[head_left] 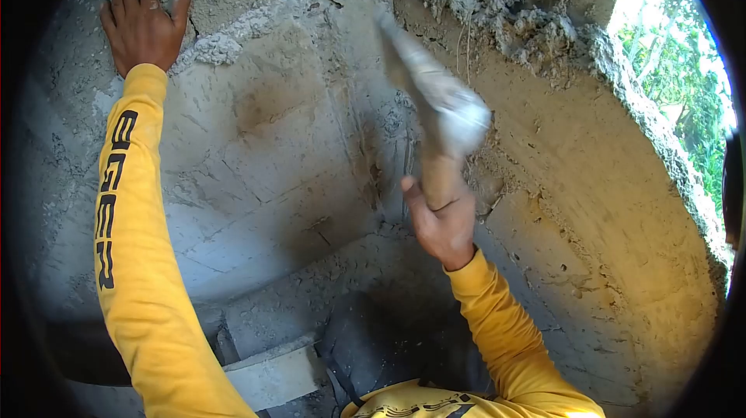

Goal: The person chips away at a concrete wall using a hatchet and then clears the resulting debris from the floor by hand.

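My left hand [146,26] lies flat with its fingers spread on the rough concrete wall [287,115] at the upper left. At the centre right, my right hand [447,224] is wrapped round the wooden handle of a hammer-like tool [458,119]. The tool's pale head is blurred by motion, and its long narrow end points up and left, close to the wall's vertical corner. Whether the tip touches the wall cannot be made out.
A curved concrete surface [590,185] sweeps down the right side, with a crumbly, jagged edge [528,37] above it. Green foliage [676,68] shows beyond at the upper right. A pale slab [276,377] lies low, between my arms.
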`<state>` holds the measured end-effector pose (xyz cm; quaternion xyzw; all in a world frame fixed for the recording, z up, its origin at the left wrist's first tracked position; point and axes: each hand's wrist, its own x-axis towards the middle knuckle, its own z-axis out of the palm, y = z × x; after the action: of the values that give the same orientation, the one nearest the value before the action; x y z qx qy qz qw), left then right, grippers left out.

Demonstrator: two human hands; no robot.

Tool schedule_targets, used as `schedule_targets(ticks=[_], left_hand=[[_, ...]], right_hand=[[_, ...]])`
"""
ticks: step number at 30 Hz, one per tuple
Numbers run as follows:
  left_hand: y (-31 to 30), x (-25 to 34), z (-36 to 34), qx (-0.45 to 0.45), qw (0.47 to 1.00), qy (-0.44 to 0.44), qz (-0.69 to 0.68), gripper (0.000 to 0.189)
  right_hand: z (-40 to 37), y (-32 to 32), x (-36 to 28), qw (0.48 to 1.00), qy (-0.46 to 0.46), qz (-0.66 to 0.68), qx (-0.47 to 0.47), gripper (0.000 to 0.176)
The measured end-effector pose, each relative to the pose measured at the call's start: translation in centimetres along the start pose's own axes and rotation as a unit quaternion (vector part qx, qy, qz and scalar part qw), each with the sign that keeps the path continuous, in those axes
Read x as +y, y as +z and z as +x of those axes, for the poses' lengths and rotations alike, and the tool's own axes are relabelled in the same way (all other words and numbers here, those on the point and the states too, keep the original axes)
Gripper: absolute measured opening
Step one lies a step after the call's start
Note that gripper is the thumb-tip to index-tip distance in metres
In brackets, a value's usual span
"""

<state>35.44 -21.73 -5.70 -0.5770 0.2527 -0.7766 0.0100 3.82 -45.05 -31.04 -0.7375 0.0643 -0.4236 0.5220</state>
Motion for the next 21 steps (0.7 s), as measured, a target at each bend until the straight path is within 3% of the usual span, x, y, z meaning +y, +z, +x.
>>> schedule_targets(ticks=[1, 4, 6, 7, 10, 11, 14, 19, 21], left_hand=[[0.0, 0.0, 0.0, 0.001, 1.000, 0.000, -0.001, 0.068], [-0.1, 0.0, 0.0, 0.001, 1.000, -0.002, 0.004, 0.068], [0.0, -0.2, 0.1, 0.003, 1.000, -0.002, 0.006, 0.068], [0.2, -0.4, 0.1, 0.002, 1.000, -0.002, 0.005, 0.068], [0.4, -0.3, 0.3, -0.001, 1.000, -0.002, 0.003, 0.069], [0.2, -0.5, 0.1, -0.007, 1.000, -0.010, 0.010, 0.069], [0.2, -0.5, 0.0, -0.002, 1.000, -0.004, 0.005, 0.069], [0.1, -0.2, 0.1, 0.010, 1.000, 0.008, -0.004, 0.069], [0.1, -0.1, 0.1, 0.012, 1.000, 0.010, -0.005, 0.069]], right_hand=[[1.0, 0.3, 0.1, 0.994, -0.097, -0.033, 0.036, 0.017], [1.0, 2.2, 2.9, 0.980, -0.149, -0.072, 0.107, 0.013], [0.5, 3.9, 5.6, 0.996, -0.046, 0.032, 0.072, 0.016], [1.1, 3.2, 6.3, 0.978, 0.123, -0.150, -0.074, 0.031], [-0.5, 3.3, 8.7, 0.970, 0.124, -0.188, -0.089, 0.032], [-1.1, 3.0, 8.7, 0.986, 0.090, -0.122, -0.076, 0.030], [-1.2, 1.5, 5.4, 0.981, 0.130, -0.115, -0.086, 0.029], [0.5, 0.1, -0.3, 1.000, -0.014, 0.004, 0.024, 0.020], [0.9, 0.8, 1.9, 0.990, -0.111, -0.008, 0.082, 0.017]])
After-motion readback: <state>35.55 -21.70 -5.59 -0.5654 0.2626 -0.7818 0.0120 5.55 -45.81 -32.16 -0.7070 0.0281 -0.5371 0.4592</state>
